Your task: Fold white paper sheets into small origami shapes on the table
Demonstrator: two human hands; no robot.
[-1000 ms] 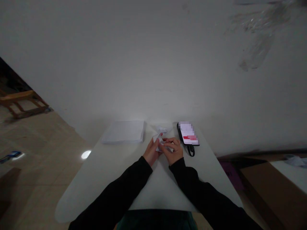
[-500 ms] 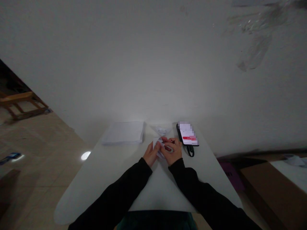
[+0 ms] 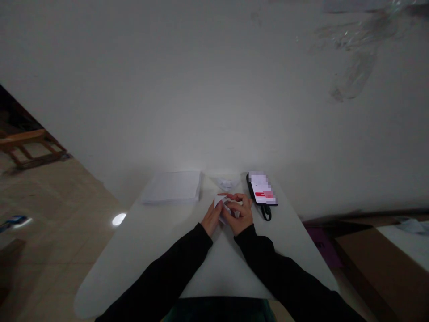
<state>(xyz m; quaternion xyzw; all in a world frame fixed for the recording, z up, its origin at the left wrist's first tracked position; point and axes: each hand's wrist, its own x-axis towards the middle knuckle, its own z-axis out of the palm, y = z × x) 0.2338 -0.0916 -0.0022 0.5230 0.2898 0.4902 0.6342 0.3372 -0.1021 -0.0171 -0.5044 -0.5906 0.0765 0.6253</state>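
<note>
A small folded piece of white paper [image 3: 219, 199] is held up between my two hands, over the middle of the white table [image 3: 161, 259]. My left hand [image 3: 211, 218] grips its left side, thumb against the near face. From the right, my right hand [image 3: 240, 213] pinches the paper with thumb and fingers curled. Part of the paper is hidden behind my fingers. Just beyond my hands lies another folded white paper piece [image 3: 227, 184]. A stack of white paper sheets [image 3: 172, 187] rests at the back left of the table.
At the back right lies a phone [image 3: 263, 188] with a lit screen, a black strap [image 3: 267, 212] at its near end. The wall [image 3: 214, 89] rises behind the table. A cardboard box [image 3: 378, 264] stands to the right, a wooden chair or stool [image 3: 27, 138] far left.
Both hands stay at the paper. My right fingers have shifted slightly and the paper has turned a little, its upper part now more pointed.
</note>
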